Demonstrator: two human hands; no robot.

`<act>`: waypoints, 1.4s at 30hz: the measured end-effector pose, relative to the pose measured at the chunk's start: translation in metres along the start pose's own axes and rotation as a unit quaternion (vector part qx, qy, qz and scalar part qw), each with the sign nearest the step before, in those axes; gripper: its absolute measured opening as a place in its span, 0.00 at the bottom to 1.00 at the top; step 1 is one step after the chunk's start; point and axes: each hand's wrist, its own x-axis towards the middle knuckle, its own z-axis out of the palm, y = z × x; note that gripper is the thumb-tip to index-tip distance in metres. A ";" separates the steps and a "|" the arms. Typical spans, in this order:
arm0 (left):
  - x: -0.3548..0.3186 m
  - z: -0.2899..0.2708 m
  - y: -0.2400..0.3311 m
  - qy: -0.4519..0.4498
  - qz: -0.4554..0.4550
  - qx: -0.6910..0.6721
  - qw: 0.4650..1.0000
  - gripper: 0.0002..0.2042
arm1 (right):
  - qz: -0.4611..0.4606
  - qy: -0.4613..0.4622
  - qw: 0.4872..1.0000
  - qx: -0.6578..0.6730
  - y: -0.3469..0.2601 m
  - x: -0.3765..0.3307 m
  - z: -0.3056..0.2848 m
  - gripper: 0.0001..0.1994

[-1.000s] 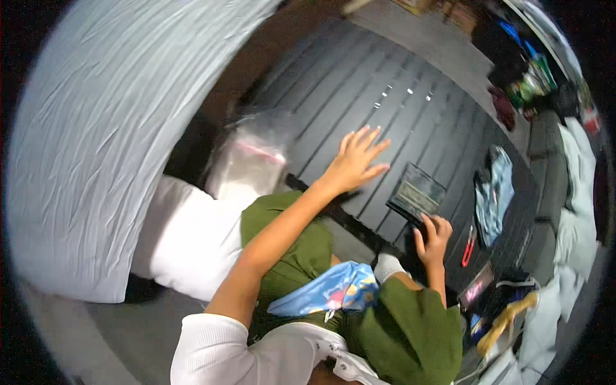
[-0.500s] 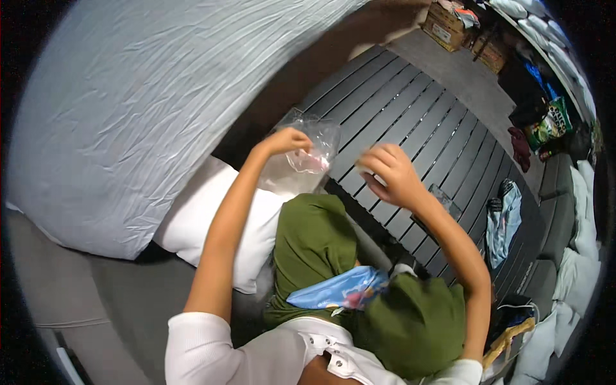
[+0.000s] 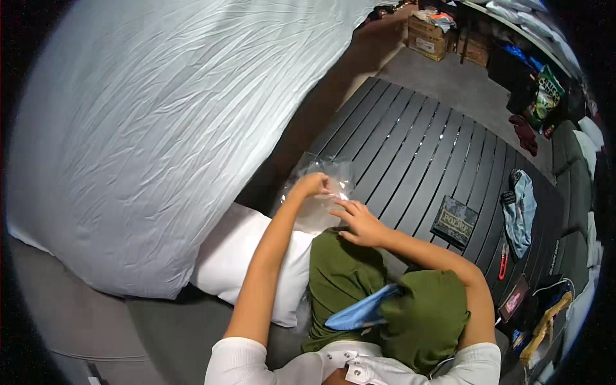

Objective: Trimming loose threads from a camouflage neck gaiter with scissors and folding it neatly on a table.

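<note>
A crinkled clear plastic bag (image 3: 321, 208) stands at the near left edge of the dark slatted table, beside my knee. My left hand (image 3: 312, 186) is over it, its fingers pinched together on the clear plastic. Close by on the right, my right hand (image 3: 360, 224) reaches toward the bag with its fingers stretched out and apart. Its fingertips are by the bag's edge; whether they touch it is unclear. Across my lap, between the legs of my green trousers (image 3: 346, 266), lies a light blue piece of fabric or pouch (image 3: 360, 309).
On the slatted table (image 3: 410, 147) lie a dark camouflage-patterned flat box (image 3: 455, 221), a blue garment (image 3: 518, 215) and a red-handled cutter (image 3: 504, 262). A phone (image 3: 515, 298) is at the right. A white pillow (image 3: 250, 256) and a large grey sheet-covered bulk (image 3: 160, 141) fill the left.
My right hand has moved left and down toward the bag, its fingers straightening. My left hand stays at the bag. The view has shifted, showing more of the table's right side.
</note>
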 end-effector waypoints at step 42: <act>-0.017 -0.034 0.038 -0.001 -0.004 0.076 0.997 0.11 | -0.004 0.097 0.995 0.018 -0.031 -0.070 -0.041 0.28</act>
